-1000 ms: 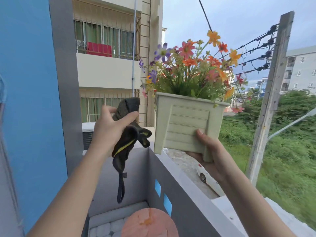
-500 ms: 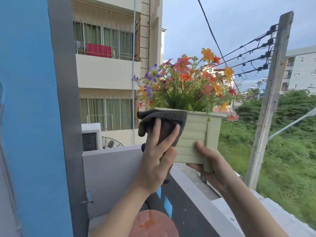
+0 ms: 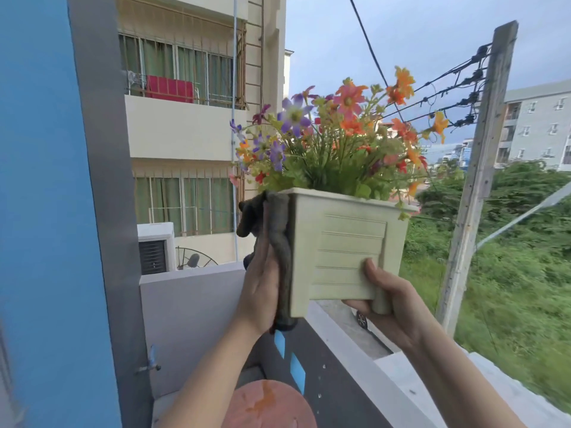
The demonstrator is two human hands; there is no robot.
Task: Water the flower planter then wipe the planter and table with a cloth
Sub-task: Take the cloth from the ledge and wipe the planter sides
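The planter [image 3: 346,248] was held up in the air at frame centre, above the balcony wall [image 3: 355,375], w/ the flowers [image 3: 333,140] spreading from 10 to 2 o'clock over its rim. The right hand [image 3: 386,304] cupped its bottom corner at about 5 o'clock, thumb flat on the ribbed front, fingers wrapped under a foot. The left hand [image 3: 262,288] lay open and flat, pressing the dark cloth [image 3: 275,242] against the planter's left side at 9 o'clock; cloth draped top to bottom, soft and limp. Planter looked like stiff, thin plastic, prob. light enough for one hand, but smooth and likely slick if wet, and top-heavy w/ the blooms. Best hold seemed to be under the base or at the feet, not the rim. A round reddish table top [image 3: 265,406] sat at 6 o'clock.
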